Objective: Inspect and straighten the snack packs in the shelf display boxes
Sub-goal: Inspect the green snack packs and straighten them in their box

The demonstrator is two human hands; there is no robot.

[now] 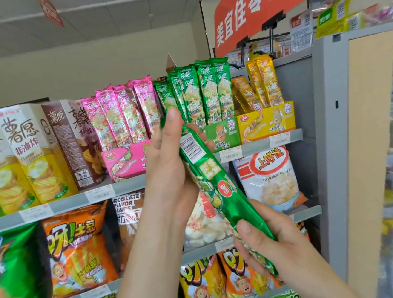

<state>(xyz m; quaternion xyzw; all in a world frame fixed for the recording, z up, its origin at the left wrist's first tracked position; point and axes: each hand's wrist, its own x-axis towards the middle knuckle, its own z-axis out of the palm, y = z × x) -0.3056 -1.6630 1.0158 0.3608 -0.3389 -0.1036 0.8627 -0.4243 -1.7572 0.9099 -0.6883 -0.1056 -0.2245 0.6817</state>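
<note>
Shop shelving fills the view, with three display boxes side by side on the upper shelf (257, 146): a pink display box (122, 163), a green display box (223, 134) and a yellow display box (269, 120).

I note that one green snack pack (220, 187) is out of its box. It is held slantwise in front of the shelves, barcode end uppermost. The left hand (166, 166) grips the upper end, thumb laid along the front and fingertips curling round from behind. The right hand (279, 244) pinches the lower end between thumb and fingers.

Risks, in my judgement:
- The foil looks glossy, so loosening either grip while turning the pack could let it slide and drop onto the bags below, such as the shrimp flakes bag (270, 177).
- The contents look brittle. Squeezing or bending the pack between the two hands may crush them.
- The stocked green packs (207, 92) stand tightly, and those at the left of the row lean. Forcing this pack back in could tip them toward the pink box or crease their tops.
- Reinserting it with the barcode end up would probably leave it facing differently from its neighbours.
</note>
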